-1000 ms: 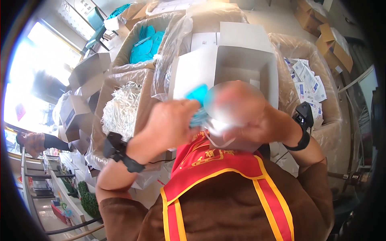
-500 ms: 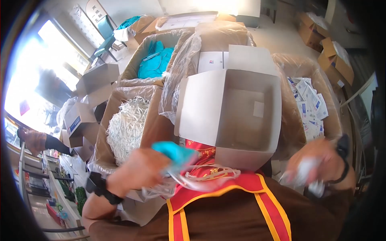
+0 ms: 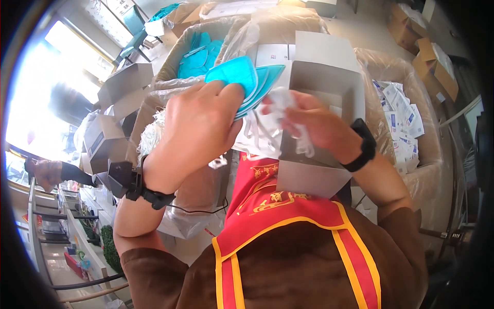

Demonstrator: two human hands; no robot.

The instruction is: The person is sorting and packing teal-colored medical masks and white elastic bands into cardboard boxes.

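My left hand (image 3: 200, 116) is closed around a small stack of teal face masks (image 3: 234, 74), with white straps hanging beneath them. Just right of the stack, my right hand (image 3: 321, 121) grips a bunch of white, looped straps (image 3: 282, 103); it is blurred, so some may be thin plastic. Both hands are raised over an open grey-white cardboard box (image 3: 316, 177), which stands in front of my red apron. Its floor is partly hidden by my right hand. Left of my left forearm, a lined carton holds a tangle of white straps (image 3: 150, 135), partly covered by my arm.
Behind the masks, a plastic-lined carton holds more teal masks (image 3: 198, 61). At right, another lined carton contains flat white packets (image 3: 404, 118). Brown cartons (image 3: 435, 69) stand at far right. Another person's hand (image 3: 47, 174) rests by a rail on the left.
Both hands have risen and come together over the box. My left hand brought the masks up from beside the apron; my right hand swung inward from the right.
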